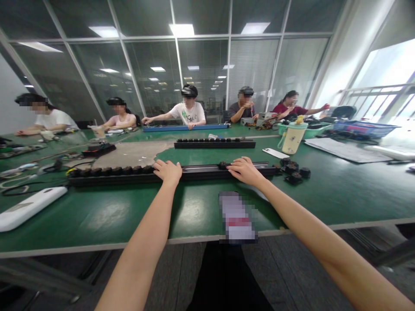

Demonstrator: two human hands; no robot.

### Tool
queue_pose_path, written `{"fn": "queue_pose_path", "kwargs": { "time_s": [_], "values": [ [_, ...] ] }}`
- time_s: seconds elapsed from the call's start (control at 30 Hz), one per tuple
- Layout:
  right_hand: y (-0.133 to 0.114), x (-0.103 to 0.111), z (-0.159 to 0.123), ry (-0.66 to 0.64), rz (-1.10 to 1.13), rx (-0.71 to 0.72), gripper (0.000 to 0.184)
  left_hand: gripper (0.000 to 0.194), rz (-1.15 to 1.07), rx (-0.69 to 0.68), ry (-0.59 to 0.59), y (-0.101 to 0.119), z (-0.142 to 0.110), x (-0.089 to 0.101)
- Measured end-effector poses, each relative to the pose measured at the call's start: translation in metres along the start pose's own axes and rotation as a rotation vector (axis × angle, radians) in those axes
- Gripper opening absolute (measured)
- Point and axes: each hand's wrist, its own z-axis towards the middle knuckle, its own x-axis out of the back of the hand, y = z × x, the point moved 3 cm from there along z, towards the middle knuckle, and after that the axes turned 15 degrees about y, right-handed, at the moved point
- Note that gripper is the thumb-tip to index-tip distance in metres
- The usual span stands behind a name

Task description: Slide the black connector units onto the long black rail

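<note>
A long black rail (pixel 204 173) lies across the green table in front of me, with a row of small black blocks (pixel 106 171) along its left part. My left hand (pixel 168 172) is closed over the rail at the right end of that row, and its fingers cover what lies under them. Further right, one single black block (pixel 223 165) sits on the rail. The fingers of my right hand (pixel 244 170) are bent against this block's right side. Several loose black blocks (pixel 293 172) lie in a pile past the rail's right end.
A second black rail (pixel 214 144) with blocks stands behind. A phone (pixel 238 218) lies at the near edge and a white phone (pixel 274 153) beside a cream tumbler (pixel 294 137). A white elongated device (pixel 32 207) and cables are at left. Several people sit opposite.
</note>
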Motion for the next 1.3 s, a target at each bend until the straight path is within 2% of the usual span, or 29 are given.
{"fn": "queue_pose_path", "kwargs": {
  "time_s": [0.3,0.9,1.3],
  "values": [
    [0.001,0.001,0.001,0.006,0.007,0.003,0.04,0.062,0.002,-0.01,-0.012,0.0,0.002,-0.002],
    [0.001,0.0,0.001,0.038,0.022,0.016,0.038,0.058,-0.043,-0.021,0.011,0.005,-0.005,0.013],
    [0.002,0.004,0.001,0.049,0.008,0.019,0.034,0.058,-0.022,-0.017,-0.002,0.005,-0.003,0.007]
  ]
}}
